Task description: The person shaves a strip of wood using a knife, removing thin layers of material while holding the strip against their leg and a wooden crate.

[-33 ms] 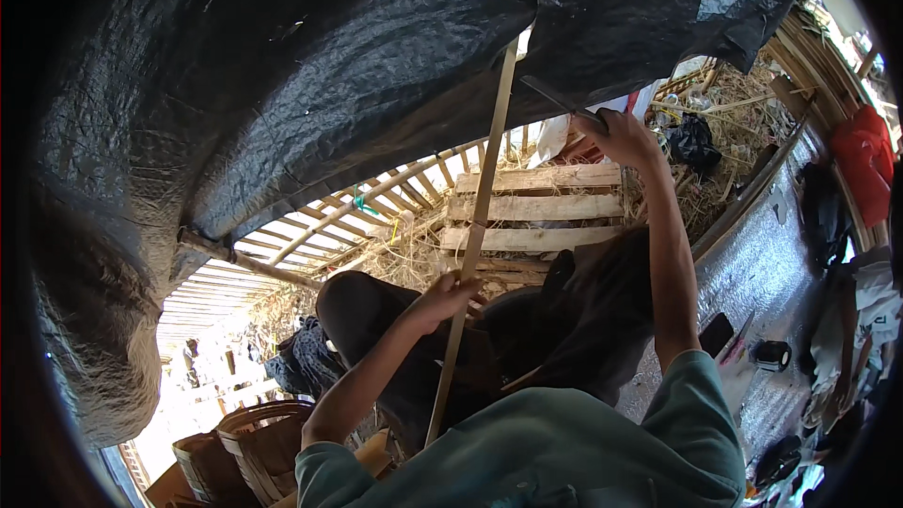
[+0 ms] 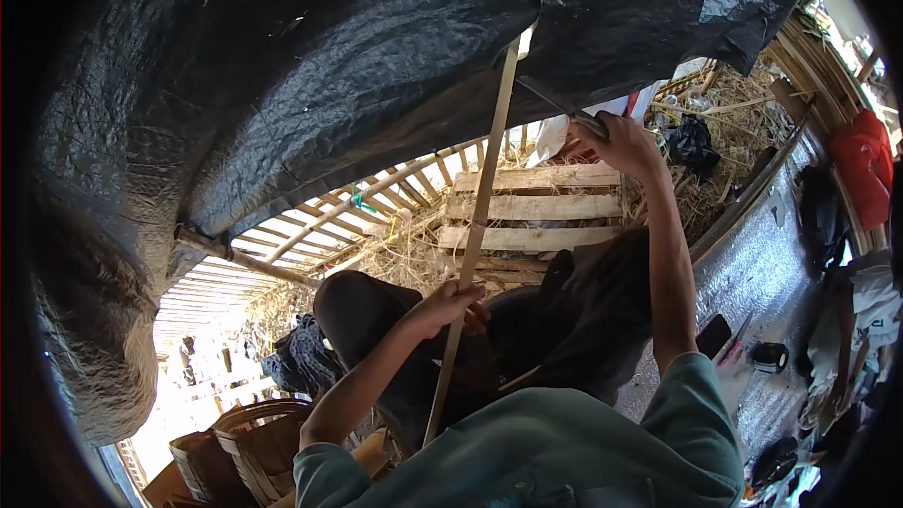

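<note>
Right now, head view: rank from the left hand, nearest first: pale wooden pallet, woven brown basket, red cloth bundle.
1. Pale wooden pallet: just above and right of the left hand, past the long thin bamboo strip that it grips.
2. Woven brown basket: lower left, beside the elbow.
3. Red cloth bundle: far right edge, clearly farthest.

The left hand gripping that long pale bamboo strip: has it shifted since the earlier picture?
Yes, slightly. The left hand now sits a little lower on the long pale bamboo strip, farther below the wooden slat pallet.
</note>
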A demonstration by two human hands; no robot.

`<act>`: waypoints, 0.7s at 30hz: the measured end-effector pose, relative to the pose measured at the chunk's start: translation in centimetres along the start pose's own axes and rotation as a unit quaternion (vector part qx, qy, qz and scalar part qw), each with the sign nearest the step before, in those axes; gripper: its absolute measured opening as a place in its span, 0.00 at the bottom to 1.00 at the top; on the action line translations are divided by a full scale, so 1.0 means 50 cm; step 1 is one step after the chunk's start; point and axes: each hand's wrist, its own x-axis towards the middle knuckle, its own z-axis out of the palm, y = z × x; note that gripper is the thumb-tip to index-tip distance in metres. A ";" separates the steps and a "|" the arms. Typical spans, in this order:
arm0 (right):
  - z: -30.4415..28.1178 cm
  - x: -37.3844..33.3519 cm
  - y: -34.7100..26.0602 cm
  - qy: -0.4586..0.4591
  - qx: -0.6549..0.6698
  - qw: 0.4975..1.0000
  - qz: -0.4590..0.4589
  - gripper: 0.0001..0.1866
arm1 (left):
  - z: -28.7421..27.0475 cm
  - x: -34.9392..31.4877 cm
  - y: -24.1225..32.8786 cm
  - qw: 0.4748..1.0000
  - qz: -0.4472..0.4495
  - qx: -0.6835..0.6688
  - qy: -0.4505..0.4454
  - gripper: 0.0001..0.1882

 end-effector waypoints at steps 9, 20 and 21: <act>0.082 -0.089 -0.070 0.076 -0.075 0.978 -0.181 0.27 | -0.004 0.023 0.030 0.941 0.065 -0.332 0.012 0.14; 0.150 -0.117 -0.101 -0.049 -0.048 0.970 -0.234 0.25 | -0.019 0.014 0.020 0.968 0.197 -0.138 0.072 0.09; 0.166 -0.120 -0.101 -0.068 -0.063 0.960 -0.265 0.25 | -0.019 0.011 0.021 0.979 0.151 -0.124 0.052 0.11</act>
